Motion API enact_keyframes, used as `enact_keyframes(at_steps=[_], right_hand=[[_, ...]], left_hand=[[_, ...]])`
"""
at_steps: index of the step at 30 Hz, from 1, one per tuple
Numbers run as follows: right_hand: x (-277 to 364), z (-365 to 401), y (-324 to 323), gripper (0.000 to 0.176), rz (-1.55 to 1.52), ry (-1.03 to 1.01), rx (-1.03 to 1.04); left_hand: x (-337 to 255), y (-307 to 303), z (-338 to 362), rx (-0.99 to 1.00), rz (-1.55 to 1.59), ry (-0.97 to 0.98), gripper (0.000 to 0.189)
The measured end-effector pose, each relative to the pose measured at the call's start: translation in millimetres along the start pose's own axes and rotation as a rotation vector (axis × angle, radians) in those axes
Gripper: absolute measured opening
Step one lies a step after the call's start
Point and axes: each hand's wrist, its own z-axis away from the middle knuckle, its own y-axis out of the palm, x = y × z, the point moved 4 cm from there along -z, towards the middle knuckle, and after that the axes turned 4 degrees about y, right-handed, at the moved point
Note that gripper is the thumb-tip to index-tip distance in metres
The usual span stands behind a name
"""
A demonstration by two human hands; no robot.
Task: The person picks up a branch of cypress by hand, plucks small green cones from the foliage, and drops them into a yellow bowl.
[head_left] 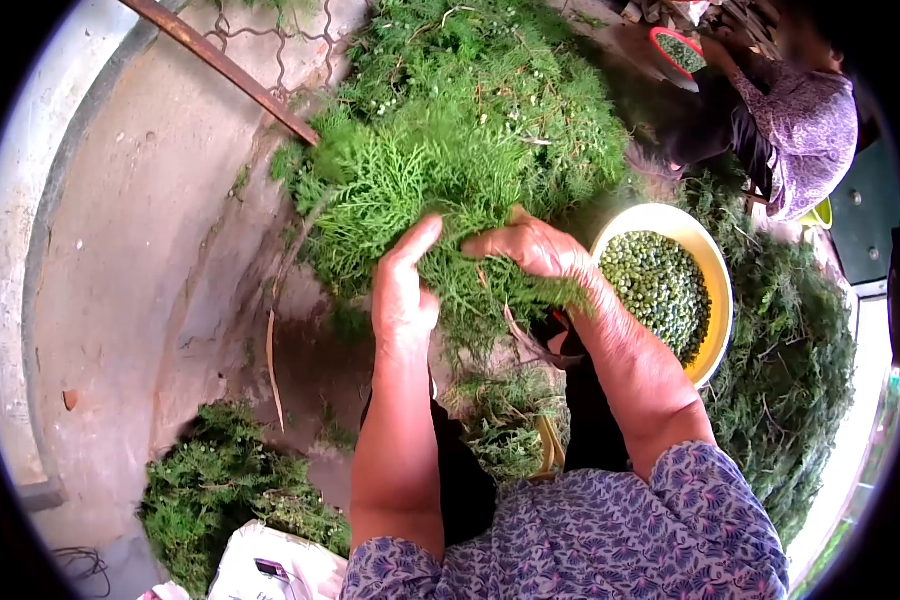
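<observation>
Before me, both hands are in a feathery green cypress branch point(380, 190), its flat sprays spreading above and between them. My left hand point(403, 290) grips it from the left, thumb up, the other fingers mostly hidden in the foliage. My right hand point(535, 247) is closed on the sprays from the right, fingers bent inward and partly covered by leaves. Beyond them rises a large heap of cut cypress branches point(500, 80) dotted with small pale cones. Close to my right forearm stands a yellow basin point(718, 290) holding many small green cones point(655, 290).
Another person point(800, 130) sits at the upper right beside a red-rimmed basin point(654, 45). More greenery point(790, 360) lies along the right, and a smaller pile point(215, 490) at lower left near a white package point(260, 565). A wooden bar point(225, 68) slants across the upper left.
</observation>
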Motion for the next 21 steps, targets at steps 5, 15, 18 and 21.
enact_keyframes(at_steps=[5,15,18,21], right_hand=[[-4.2,7.1,-8.9,0.106,-0.543,0.729,-0.217],[26.9,6.6,11.8,0.113,-0.095,0.231,-0.183],[30.3,2.7,33.8,0.079,0.162,0.274,-0.195],[33.5,-0.5,30.8,0.081,0.074,0.259,-0.176]], left_hand=[[-8.9,-4.9,-3.4,-0.14,0.14,0.046,0.039],[-31.7,-0.6,17.4,-0.472,0.132,0.227,0.047],[-19.0,-1.9,9.6,-0.368,0.228,0.139,0.043],[-19.8,0.7,11.6,-0.35,0.201,0.147,0.038]])
